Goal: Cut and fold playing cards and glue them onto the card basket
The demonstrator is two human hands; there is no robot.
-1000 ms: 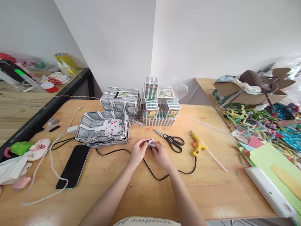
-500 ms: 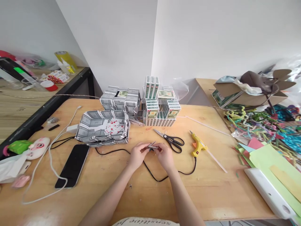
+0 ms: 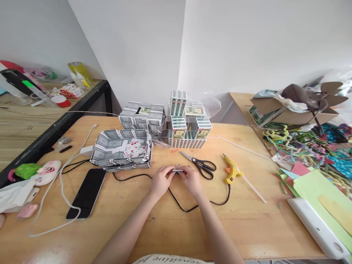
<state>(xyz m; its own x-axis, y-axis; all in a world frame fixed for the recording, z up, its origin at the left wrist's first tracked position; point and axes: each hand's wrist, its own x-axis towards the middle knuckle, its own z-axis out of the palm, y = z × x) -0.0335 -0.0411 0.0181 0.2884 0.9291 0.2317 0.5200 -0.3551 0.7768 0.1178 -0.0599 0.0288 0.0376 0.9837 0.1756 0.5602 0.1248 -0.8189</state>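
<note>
My left hand [image 3: 161,180] and my right hand [image 3: 191,178] meet above the middle of the table. Between their fingertips they pinch a small folded playing card [image 3: 177,170], mostly covered by the fingers. Just beyond my right hand lie black-handled scissors [image 3: 203,167], blades partly apart. Further right rests a yellow hot glue gun [image 3: 232,169] with a clear glue stick out of its back. To the left of my hands stands a tray-like box made of folded cards [image 3: 106,146], with red-marked cards [image 3: 135,149] inside.
Behind are another folded-card block [image 3: 156,119] and stacked green card boxes [image 3: 177,128]. A black cord [image 3: 178,205] passes under my hands. A phone [image 3: 86,193] and white cable [image 3: 62,192] lie left; a white power strip [image 3: 316,227], coloured paper [image 3: 313,187] and pipe cleaners [image 3: 302,146] lie right.
The folded card has turned slightly between my fingertips, one edge now lying more level. The whole view has shifted a little; both hands stay in about the same place.
</note>
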